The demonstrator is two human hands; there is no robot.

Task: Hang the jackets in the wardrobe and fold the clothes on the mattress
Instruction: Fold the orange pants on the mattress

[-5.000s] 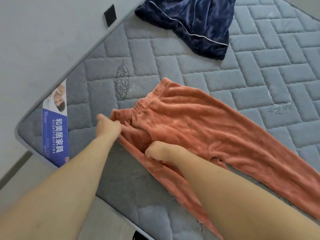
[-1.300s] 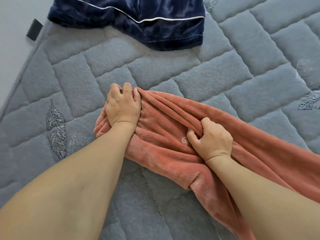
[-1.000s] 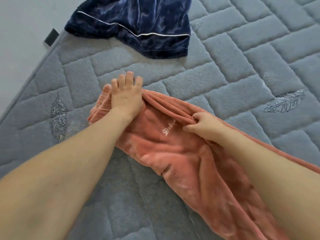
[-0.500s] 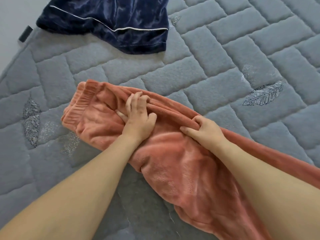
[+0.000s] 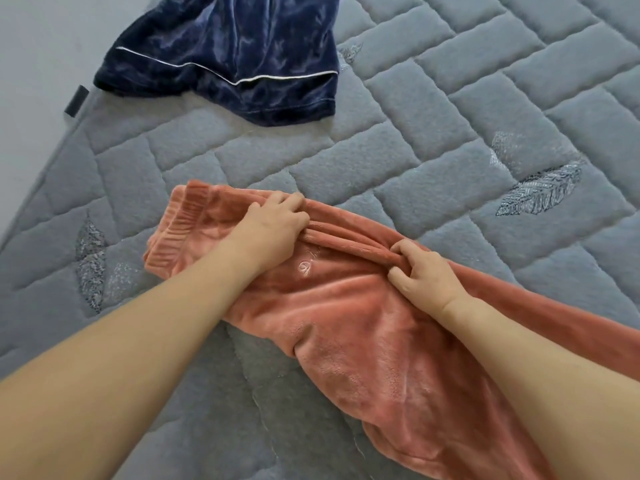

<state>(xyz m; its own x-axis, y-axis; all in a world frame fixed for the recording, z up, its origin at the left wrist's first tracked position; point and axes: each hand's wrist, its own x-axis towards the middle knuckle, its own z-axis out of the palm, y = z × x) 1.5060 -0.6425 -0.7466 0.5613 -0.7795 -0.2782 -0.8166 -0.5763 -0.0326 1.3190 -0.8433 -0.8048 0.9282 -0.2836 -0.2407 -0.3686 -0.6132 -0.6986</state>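
Note:
Orange fleece trousers (image 5: 349, 320) lie folded lengthwise on the grey quilted mattress (image 5: 433, 109), waistband at the left, legs running off to the lower right. My left hand (image 5: 273, 230) lies on the trousers just right of the waistband, its fingers curled into the bunched folds along the far edge. My right hand (image 5: 420, 271) pinches the same ridge of folds further right, fingers curled round the cloth. A dark blue velvet garment (image 5: 235, 53) with white piping lies crumpled at the mattress's far left.
The mattress's left edge runs diagonally along a pale grey wall or floor (image 5: 34, 64). A small black tab (image 5: 77, 100) sits at that edge. Embroidered leaf patterns (image 5: 540, 192) mark the mattress surface to the right.
My left hand has slid from flat on the trousers to curling into the far-edge folds. My right hand has curled tighter on the ridge of cloth. The view has shifted slightly.

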